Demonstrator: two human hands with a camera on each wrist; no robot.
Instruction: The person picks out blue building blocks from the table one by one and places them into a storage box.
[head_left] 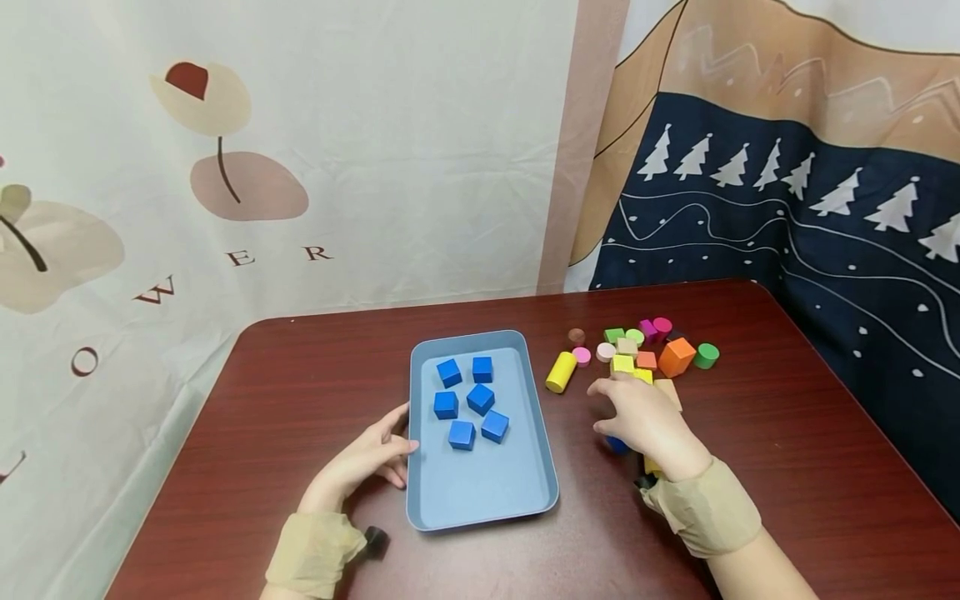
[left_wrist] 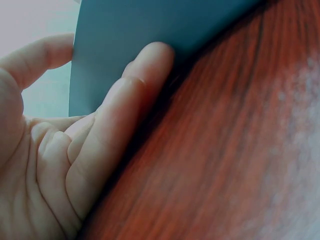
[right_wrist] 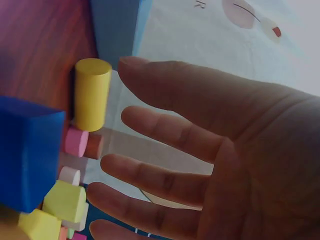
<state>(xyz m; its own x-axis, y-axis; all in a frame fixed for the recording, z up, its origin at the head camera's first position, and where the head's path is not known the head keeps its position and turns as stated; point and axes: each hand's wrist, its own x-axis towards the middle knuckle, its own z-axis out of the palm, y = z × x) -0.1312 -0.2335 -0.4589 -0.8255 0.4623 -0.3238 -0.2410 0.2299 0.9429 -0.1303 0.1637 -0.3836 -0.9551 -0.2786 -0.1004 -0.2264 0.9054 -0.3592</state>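
A blue-grey rectangular tray (head_left: 483,492) lies on the table, with several blue cubes (head_left: 461,435) spread over its upper half. My left hand (head_left: 367,458) grips the tray's left edge: its thumb is at the rim and its fingers lie along the outer wall, as the left wrist view also shows. To the right of the tray, my right hand (head_left: 648,421) hovers over the toy blocks with its fingers apart and nothing in them. Partly hidden under it is another blue cube (right_wrist: 27,155), close to the right wrist camera.
Beyond my right hand is a cluster of coloured blocks: a yellow cylinder (head_left: 561,372), an orange block (head_left: 677,357), a green cylinder (head_left: 706,356) and several smaller pieces. The dark red wooden table (head_left: 300,375) meets hanging printed curtains (head_left: 420,167) at the back.
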